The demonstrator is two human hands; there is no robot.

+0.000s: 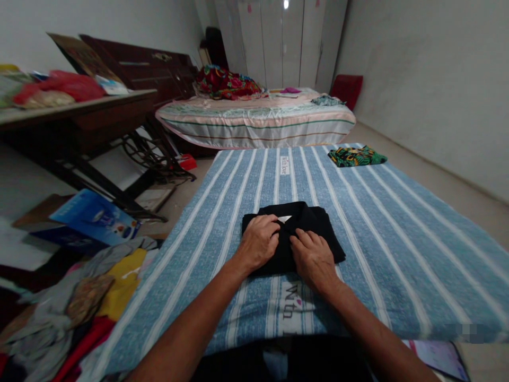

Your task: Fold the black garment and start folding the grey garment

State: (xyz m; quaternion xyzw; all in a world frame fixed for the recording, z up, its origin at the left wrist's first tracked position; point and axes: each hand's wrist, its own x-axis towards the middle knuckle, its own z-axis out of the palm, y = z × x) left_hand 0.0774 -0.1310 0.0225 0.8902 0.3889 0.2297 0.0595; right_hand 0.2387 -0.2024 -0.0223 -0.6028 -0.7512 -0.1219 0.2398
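Observation:
A folded black garment (318, 225) with a small white label at its collar lies in the middle of a blue-and-white striped mattress (397, 239). My left hand (258, 241) rests on its left half, fingers curled and pressed down near the collar. My right hand (314, 260) lies on its lower middle, fingers bent and pressing the cloth. Both hands touch each other's side over the garment.
A folded green patterned cloth (356, 156) sits at the mattress's far right. A heap of clothes (79, 302) lies on the floor at left, beside a blue box (95, 216). A wooden table (79, 114) stands at left, a bed (258, 119) behind.

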